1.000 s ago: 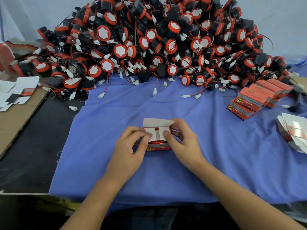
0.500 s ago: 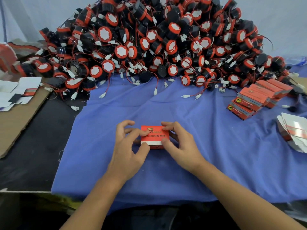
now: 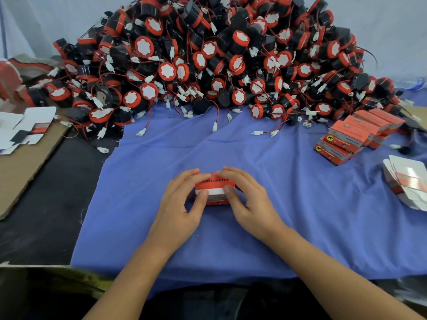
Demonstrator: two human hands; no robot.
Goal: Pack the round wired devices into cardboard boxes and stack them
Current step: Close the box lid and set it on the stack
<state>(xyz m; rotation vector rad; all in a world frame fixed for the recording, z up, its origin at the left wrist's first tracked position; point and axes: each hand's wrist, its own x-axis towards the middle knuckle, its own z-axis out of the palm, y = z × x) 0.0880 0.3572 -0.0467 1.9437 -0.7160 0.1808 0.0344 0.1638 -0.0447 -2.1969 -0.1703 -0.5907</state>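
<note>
Gripping a small red cardboard box (image 3: 213,189) from both sides, the left hand (image 3: 182,204) and the right hand (image 3: 248,202) meet at the near centre of the blue cloth (image 3: 300,215). Both sets of fingers curl closed around the box: each thumb presses on the white strip along its near top edge, while the other fingers arch over its far edge. The box rests on the cloth, its red top carrying a line of dark lettering; whether its flap is fully tucked in cannot be told. Both bare forearms extend back toward the lower edge of the view.

To the left of the cloth lies a dark tabletop (image 3: 46,215), partly covered by a brown cardboard sheet (image 3: 23,162) bearing unfolded white box blanks (image 3: 25,128). At the right edge of the view, on the cloth, sits a bundle of flat box blanks (image 3: 406,179). Farther back on the right, a stack of closed red boxes (image 3: 353,137) stands in leaning rows, well apart from the hands.

Beyond the cloth's bare middle rises a large pile of round wired devices (image 3: 219,58), black-bodied with red rims and white faces. Their red wires with white connectors (image 3: 215,127) trail forward onto the cloth. A pale wall (image 3: 381,24) closes the background.
</note>
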